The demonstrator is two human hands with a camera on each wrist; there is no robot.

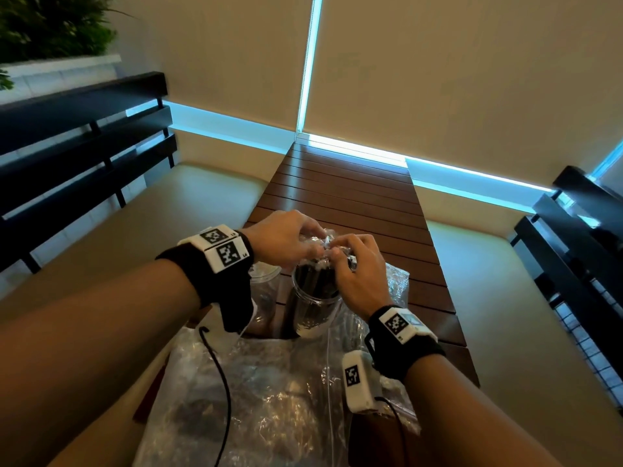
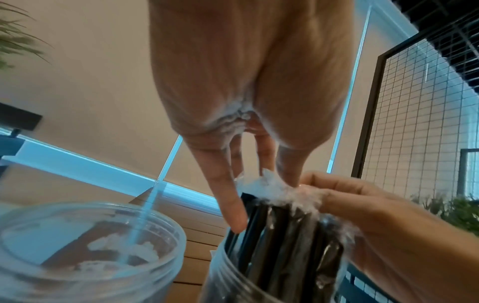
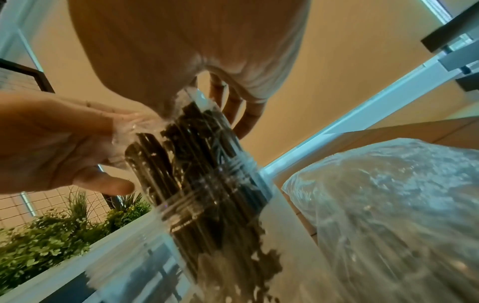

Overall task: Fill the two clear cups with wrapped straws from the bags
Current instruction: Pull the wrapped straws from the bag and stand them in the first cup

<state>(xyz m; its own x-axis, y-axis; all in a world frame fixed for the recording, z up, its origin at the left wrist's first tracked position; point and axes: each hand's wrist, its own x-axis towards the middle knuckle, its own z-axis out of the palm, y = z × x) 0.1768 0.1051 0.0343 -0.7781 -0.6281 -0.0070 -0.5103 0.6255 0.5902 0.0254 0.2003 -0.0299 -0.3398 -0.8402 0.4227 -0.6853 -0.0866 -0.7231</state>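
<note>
A clear cup [image 1: 313,318] [image 2: 233,276] [image 3: 207,205] packed with black wrapped straws [image 1: 317,284] [image 2: 285,235] [image 3: 186,153] stands on the slatted wooden table [image 1: 344,190]. Both hands meet over the crinkled wrapper ends. My left hand [image 1: 313,242] [image 2: 264,170] [image 3: 124,123] pinches the ends from the left, with one finger lying straight along the bundle. My right hand [image 1: 344,256] [image 2: 318,192] [image 3: 202,102] curls round them from the right. A second clear cup [image 1: 264,288] [image 2: 90,246] stands just left of the first, with no straws in it.
A large crumpled plastic bag [image 1: 256,399] lies at the table's near end, under my forearms. Another bag [image 1: 396,281] [image 3: 388,205] sits right of the cups. Cream bench seats with dark slatted backs [image 1: 84,136] flank the table. The far table half holds nothing.
</note>
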